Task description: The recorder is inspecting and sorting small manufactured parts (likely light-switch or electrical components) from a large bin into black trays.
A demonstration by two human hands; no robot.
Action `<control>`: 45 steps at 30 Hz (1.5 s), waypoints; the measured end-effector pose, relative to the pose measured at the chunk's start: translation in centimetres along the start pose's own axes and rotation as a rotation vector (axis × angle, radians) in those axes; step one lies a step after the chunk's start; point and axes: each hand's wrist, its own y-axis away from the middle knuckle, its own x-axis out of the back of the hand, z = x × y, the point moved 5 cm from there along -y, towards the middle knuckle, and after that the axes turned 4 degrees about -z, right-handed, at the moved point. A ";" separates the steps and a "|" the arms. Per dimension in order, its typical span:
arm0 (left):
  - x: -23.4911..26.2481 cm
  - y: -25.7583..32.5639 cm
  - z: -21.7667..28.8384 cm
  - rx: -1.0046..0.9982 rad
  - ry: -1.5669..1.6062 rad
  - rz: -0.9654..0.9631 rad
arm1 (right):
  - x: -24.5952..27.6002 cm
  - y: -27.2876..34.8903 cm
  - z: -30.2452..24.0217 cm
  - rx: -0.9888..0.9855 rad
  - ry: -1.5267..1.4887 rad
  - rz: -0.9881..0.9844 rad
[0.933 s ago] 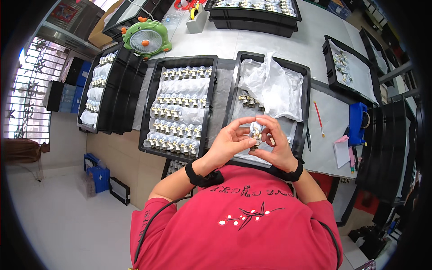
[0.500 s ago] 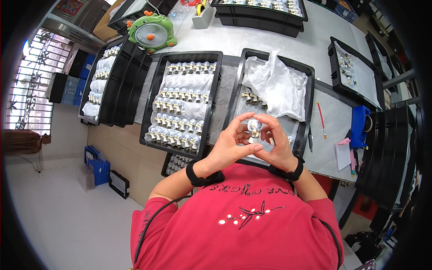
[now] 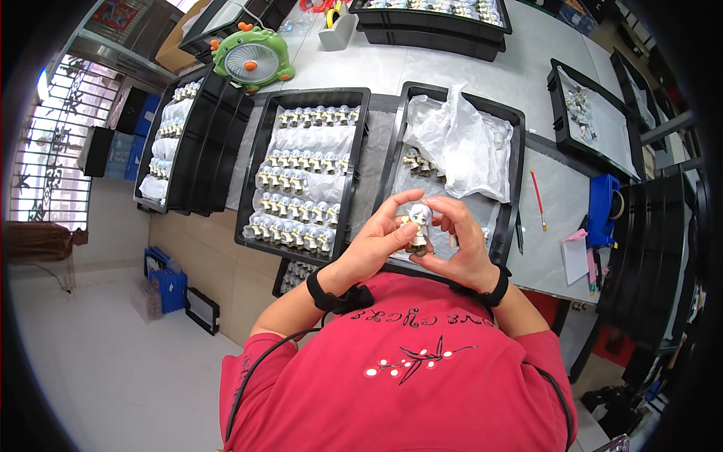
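Just below the centre of the frame, both hands meet around a small white-haired plastic figurine (image 3: pixel 418 226), held above the near edge of the black plastic tray on the right (image 3: pixel 515 162). The left hand (image 3: pixel 376 245) comes in from the lower left and pinches the figurine between thumb and forefinger at about head height. The right hand (image 3: pixel 463 252) cups it from the right, fingers curled over the top and thumb low near the base; how firmly this hand presses cannot be made out. The figurine stands roughly upright in the picture, its long axis running from the pale head at the top to the darker base at the bottom, and it lies between the two palms, about equally near to each.

Hidden parts are many: the fingers cover the figurine's back and right side, and its lower body is small and blurred, so its details stay unclear. Behind the hands, the tray holds a crumpled clear plastic bag (image 3: pixel 463 143) and a short row of similar figurines (image 3: pixel 420 163), partly under the bag. Left of it, a second black tray (image 3: pixel 256 207) carries rows of standing figurines (image 3: pixel 301 192) on white sheets. A green round desk fan (image 3: pixel 251 62) sits at upper left.
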 end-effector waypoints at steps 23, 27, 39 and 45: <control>-0.2 -0.4 -0.1 0.096 0.327 -0.056 | -0.3 -0.7 -1.4 0.039 0.044 0.111; 1.3 0.2 -0.9 0.078 0.279 -0.066 | -0.8 -1.0 -1.6 -0.035 0.022 0.048; 25.5 5.2 1.2 -0.077 -1.383 0.973 | -0.9 1.0 1.5 -0.244 0.165 0.039; 27.4 4.4 0.7 0.115 -1.613 0.985 | -1.6 1.4 2.2 -0.300 0.186 0.023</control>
